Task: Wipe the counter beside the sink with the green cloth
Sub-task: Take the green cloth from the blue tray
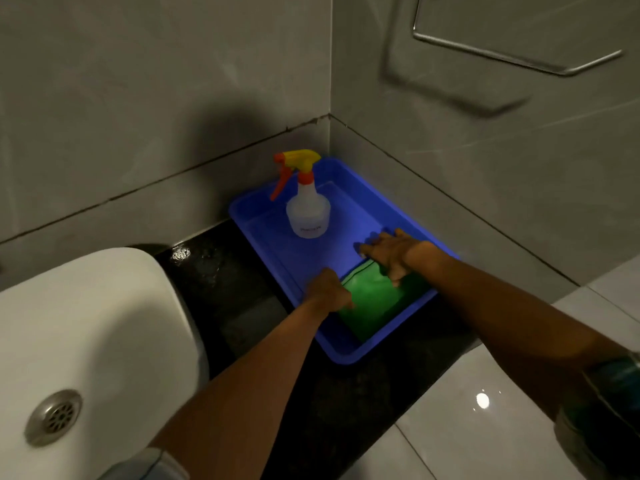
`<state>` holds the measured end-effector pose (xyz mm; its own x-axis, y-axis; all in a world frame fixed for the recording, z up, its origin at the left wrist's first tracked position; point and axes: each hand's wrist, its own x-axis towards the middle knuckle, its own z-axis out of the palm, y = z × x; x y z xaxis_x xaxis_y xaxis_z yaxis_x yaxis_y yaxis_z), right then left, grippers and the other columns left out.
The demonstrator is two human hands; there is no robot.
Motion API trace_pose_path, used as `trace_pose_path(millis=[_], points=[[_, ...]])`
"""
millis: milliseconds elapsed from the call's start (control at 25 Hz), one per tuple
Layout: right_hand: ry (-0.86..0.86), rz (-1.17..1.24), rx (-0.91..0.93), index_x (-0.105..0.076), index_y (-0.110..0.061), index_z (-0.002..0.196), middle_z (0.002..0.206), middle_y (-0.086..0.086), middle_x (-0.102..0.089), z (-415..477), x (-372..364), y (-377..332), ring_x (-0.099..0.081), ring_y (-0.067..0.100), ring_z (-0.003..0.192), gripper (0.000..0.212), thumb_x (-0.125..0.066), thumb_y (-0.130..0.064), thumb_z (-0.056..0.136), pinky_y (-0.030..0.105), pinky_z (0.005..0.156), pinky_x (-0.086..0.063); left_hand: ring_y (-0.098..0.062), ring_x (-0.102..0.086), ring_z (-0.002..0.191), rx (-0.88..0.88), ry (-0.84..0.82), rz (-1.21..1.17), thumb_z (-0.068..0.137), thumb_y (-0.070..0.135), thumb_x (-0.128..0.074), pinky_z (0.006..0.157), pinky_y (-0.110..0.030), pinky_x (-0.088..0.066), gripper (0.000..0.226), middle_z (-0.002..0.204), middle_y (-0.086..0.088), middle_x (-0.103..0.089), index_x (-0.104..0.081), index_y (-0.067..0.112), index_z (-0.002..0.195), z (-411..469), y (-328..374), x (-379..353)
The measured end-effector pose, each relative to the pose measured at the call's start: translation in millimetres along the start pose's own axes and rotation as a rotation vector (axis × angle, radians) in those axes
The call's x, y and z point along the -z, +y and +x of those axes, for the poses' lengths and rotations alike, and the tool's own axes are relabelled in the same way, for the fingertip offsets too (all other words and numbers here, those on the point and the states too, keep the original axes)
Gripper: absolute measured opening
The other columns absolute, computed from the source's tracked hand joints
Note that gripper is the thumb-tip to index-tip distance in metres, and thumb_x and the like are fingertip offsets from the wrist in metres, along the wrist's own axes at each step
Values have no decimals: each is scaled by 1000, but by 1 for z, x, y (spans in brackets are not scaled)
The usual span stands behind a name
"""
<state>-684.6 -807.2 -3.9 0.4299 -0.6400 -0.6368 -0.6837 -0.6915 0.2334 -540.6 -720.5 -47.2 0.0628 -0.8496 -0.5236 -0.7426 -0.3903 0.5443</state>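
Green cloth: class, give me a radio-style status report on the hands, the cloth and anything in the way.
Left hand closed on cloth edge; right hand open, resting on it. Cloth lies in blue tray, counter not yet wiped. Spray bottle upright in tray, apart from cloth.

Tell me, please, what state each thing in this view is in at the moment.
green cloth: lying in the near end of the tray, both hands on it.
blue tray: flat on the dark counter, in the corner.
spray bottle: upright in the tray's far end, untouched.
left hand: curled on the cloth's left edge.
right hand: fingers spread, on the cloth's far edge.
counter: wet spots near the sink.
sink: looks dry, drain open.
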Motion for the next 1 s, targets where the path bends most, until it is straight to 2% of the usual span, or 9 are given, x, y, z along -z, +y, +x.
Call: trace_pose_path(millis=[120, 200, 320, 400, 480, 720, 840, 920, 1000], points=[[-15, -52, -14, -20, -30, 148, 158, 8, -16, -1, 1, 2, -8, 28, 146, 95, -77, -23, 73, 48, 115, -12, -27, -59, 75, -20, -20, -60, 67, 15, -79, 64, -33, -45, 21, 78, -11, -61, -60, 7, 67, -3, 4, 5], [18, -30, -8, -28, -32, 146, 157, 9, -14, -8, 1, 3, -8, 29, 145, 88, -76, -27, 72, 47, 113, -16, -20, -45, 63, -87, -60, -178, 60, 17, -74, 57, -33, -33, 33, 60, -6, -43, -43, 11, 53, -16, 9, 11], [88, 242, 13, -47, -26, 135, 145, 5, -36, -35, 7, 9, -30, 27, 134, 75, -77, -29, 66, 41, 105, -30, -17, -45, 69, -218, -12, -353, 52, 25, -64, 60, -31, -33, 24, 70, -6, -47, -51, 13, 68, -45, 15, 29], [115, 712, 82, -62, -18, 110, 114, 6, -61, -61, 15, 15, -55, 26, 110, 57, -81, -25, 57, 32, 88, -44, -17, -56, 75, -238, 93, -529, 51, 28, -68, 65, -30, -45, 29, 78, 1, -59, -59, 20, 77, -71, 10, 54], [145, 1241, 233, -62, -11, 90, 87, 10, -64, -92, 22, 12, -61, 28, 85, 49, -83, -23, 47, 33, 71, -48, -17, -64, 74, -257, 178, -782, 57, 16, -81, 67, -30, -53, 37, 82, -1, -67, -62, 22, 89, -102, 0, 80], [234, 2071, 432, -64, -12, 110, 98, 16, -71, -140, 58, -90, -71, 24, 79, 73, -93, -25, 45, 31, 68, -60, -23, -72, 88, -108, 442, -1097, 78, 15, -76, 77, -32, -59, 28, 95, -8, -76, -69, 10, 105, -229, -71, 129], [274, 2275, 367, -58, -9, 114, 98, 11, -67, -153, 80, -179, -69, 18, 76, 47, -76, -19, 71, 23, 58, -59, -28, -70, 94, -5, 557, -1185, 82, 21, -72, 81, -36, -58, 25, 101, -11, -75, -70, 8, 104, -294, -124, 138], [239, 2158, 416, -59, -17, 111, 99, 6, -68, -171, 89, -254, -68, 21, 83, 31, -66, -11, 81, 27, 59, -59, -27, -71, 92, 18, 685, -1240, 85, 21, -69, 81, -35, -57, 22, 100, -11, -75, -71, 8, 102, -347, -169, 141], [127, 1855, 596, -58, -28, 115, 113, 2, -63, -197, 95, -331, -66, 24, 98, 42, -68, -6, 81, 39, 71, -61, -25, -72, 88, 59, 844, -1258, 86, 20, -68, 79, -32, -57, 18, 96, -10, -76, -73, 9, 99, -406, -222, 138]])
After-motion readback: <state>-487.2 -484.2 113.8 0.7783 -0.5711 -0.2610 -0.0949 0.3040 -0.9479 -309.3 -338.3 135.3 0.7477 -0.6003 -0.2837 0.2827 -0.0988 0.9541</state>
